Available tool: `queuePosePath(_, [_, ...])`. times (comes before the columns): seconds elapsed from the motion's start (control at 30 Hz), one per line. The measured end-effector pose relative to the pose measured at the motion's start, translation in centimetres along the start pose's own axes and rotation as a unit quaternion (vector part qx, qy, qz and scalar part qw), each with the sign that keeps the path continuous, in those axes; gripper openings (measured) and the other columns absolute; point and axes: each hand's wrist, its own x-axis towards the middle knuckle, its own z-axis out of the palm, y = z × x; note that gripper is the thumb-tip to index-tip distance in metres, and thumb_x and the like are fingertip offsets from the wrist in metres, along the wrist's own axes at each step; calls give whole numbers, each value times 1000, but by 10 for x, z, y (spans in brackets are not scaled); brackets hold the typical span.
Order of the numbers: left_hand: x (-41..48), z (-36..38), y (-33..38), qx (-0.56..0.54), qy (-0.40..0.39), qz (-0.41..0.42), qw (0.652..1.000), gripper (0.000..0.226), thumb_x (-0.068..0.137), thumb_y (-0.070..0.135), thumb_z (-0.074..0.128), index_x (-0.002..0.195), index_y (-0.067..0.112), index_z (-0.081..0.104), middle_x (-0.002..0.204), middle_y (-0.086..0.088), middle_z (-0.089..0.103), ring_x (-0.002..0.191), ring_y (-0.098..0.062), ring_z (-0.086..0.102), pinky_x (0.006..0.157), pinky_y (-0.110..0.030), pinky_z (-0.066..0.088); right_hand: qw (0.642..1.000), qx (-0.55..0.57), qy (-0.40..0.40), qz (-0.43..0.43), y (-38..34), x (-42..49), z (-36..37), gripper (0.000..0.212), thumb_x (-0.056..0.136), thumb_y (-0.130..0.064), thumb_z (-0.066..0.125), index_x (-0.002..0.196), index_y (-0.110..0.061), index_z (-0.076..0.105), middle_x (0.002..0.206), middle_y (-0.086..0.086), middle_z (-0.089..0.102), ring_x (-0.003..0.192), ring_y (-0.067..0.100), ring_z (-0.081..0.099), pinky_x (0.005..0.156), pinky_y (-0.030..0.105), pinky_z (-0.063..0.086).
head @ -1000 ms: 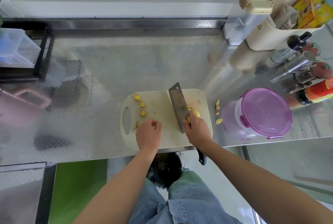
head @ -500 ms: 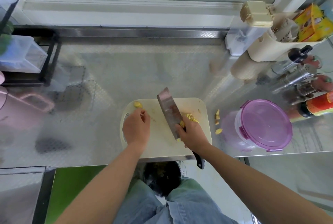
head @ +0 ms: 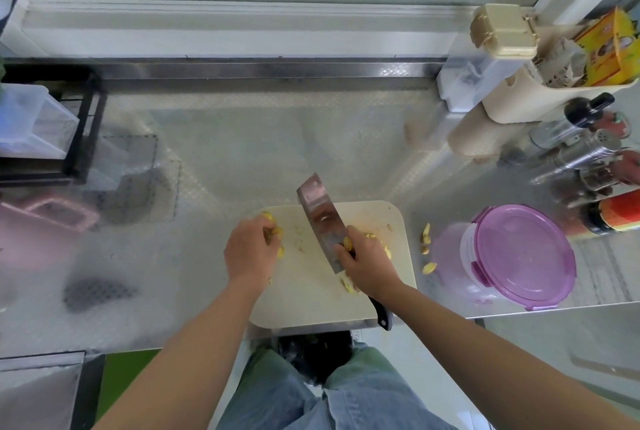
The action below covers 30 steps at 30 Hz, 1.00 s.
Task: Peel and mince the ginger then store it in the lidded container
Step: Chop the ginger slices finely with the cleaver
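A cream cutting board (head: 311,294) lies at the counter's front edge. My right hand (head: 367,260) grips a cleaver (head: 317,215) by its handle, blade tilted and pointing away over the board. My left hand (head: 249,249) curls over yellow ginger pieces (head: 277,232) at the board's far left corner. More ginger bits (head: 372,235) lie by my right hand, and several ginger scraps (head: 426,249) sit on the counter right of the board. A clear container with a purple lid (head: 519,256) stands shut to the right.
Bottles and shakers (head: 581,159) and a cream holder (head: 526,93) crowd the right back. A black rack with a clear tub (head: 34,124) and a pink basket (head: 41,221) stand left. A dark bin (head: 315,357) sits below the counter edge.
My left hand moved from the board's near middle to its far left corner, onto the ginger pieces. The cleaver tilted and shifted slightly left.
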Motion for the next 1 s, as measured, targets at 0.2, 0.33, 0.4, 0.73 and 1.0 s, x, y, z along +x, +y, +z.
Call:
queuePosePath(0.2, [4,0,-3,-26,-10,1,1000,20,87,24,68,107,28,67,101,0,64,89,-21,61,78,-33,49,1000,0,-3,0,1,2,2,14,97,-25,48,88,-15,45,59,0,45,51,22,46,53,46,48])
queuePosePath(0.33, [4,-1,-4,20,-20,34,999,25,90,23,64,115,27,68,109,-3,62,95,-23,61,80,-32,47,1000,-8,-4,-3,0,-1,4,14,98,-27,48,89,-17,44,59,2,48,53,24,51,51,44,48])
queuePosePath(0.4, [4,-1,-3,28,-18,38,999,25,90,21,64,114,26,69,109,-4,62,96,-24,60,80,-32,46,1000,-15,-6,-5,0,-1,4,14,98,-27,47,90,-17,43,61,2,50,55,25,53,52,42,47])
queuePosePath(0.73, [5,-3,3,-55,-23,0,998,10,81,14,73,88,18,67,92,1,66,82,-17,59,73,-26,45,1000,-9,-4,-2,0,-6,4,13,98,-26,48,90,-16,44,61,1,49,55,22,50,51,37,40])
queuePosePath(1.0, [-5,-1,27,-207,-51,-8,977,10,75,20,80,82,21,72,74,9,68,67,-4,61,64,-12,43,1000,16,3,13,-3,-15,-2,19,98,-28,48,96,-9,48,67,12,58,56,31,59,53,48,52])
